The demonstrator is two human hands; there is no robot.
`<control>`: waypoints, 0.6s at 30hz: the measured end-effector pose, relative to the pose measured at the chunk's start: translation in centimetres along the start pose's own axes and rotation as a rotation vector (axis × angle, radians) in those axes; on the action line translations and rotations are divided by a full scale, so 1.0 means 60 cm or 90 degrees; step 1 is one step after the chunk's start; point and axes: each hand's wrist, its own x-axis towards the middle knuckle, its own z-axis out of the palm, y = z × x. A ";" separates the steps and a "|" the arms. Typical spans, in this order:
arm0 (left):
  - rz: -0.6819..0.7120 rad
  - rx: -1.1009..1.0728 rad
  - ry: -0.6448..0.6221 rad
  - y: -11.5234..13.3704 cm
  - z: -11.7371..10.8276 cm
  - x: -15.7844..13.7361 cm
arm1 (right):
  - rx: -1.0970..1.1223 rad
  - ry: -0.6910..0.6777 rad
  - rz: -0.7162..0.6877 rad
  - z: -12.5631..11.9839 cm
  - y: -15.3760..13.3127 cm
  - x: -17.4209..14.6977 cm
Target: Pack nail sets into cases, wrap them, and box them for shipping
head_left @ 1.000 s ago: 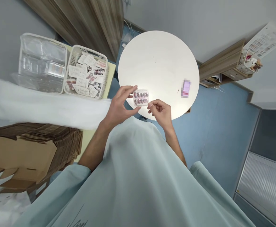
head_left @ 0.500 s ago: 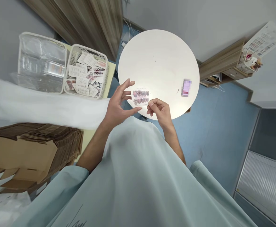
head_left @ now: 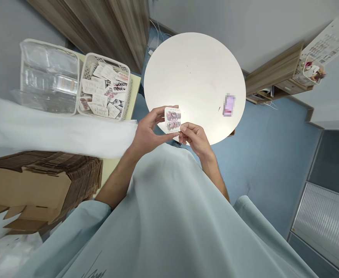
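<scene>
Both hands [head_left: 147, 134] [head_left: 197, 140] hold a nail card [head_left: 173, 120] at the white table [head_left: 198, 69]

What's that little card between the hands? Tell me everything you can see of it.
The card is small, white and roughly rectangular, stiff-looking, with two rows of shiny pinkish-purple false nails. Its print is too small to read. It's held face-up to the camera, above the near side of the round table. The right hand pinches its lower right corner; the left hand frames its top and bottom edges.
</scene>
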 end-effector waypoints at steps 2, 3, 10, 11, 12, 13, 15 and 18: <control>0.006 0.013 -0.005 0.001 0.000 0.001 | -0.015 -0.012 0.010 0.000 0.000 0.001; 0.010 0.025 -0.005 0.002 -0.001 0.002 | -0.028 -0.014 0.013 0.000 -0.001 0.001; 0.043 0.147 0.022 -0.012 -0.014 0.007 | -0.128 0.138 -0.065 0.002 -0.026 -0.015; 0.045 0.164 0.024 -0.015 -0.017 0.008 | -0.136 0.140 -0.075 0.002 -0.032 -0.020; 0.047 0.179 0.025 -0.018 -0.019 0.008 | -0.145 0.136 -0.082 0.003 -0.037 -0.024; 0.047 0.192 0.026 -0.021 -0.022 0.008 | -0.153 0.132 -0.087 0.004 -0.041 -0.028; 0.047 0.214 0.024 -0.025 -0.026 0.009 | -0.171 0.124 -0.091 0.008 -0.045 -0.031; 0.055 0.236 0.019 -0.028 -0.028 0.009 | -0.194 0.127 -0.086 0.013 -0.041 -0.029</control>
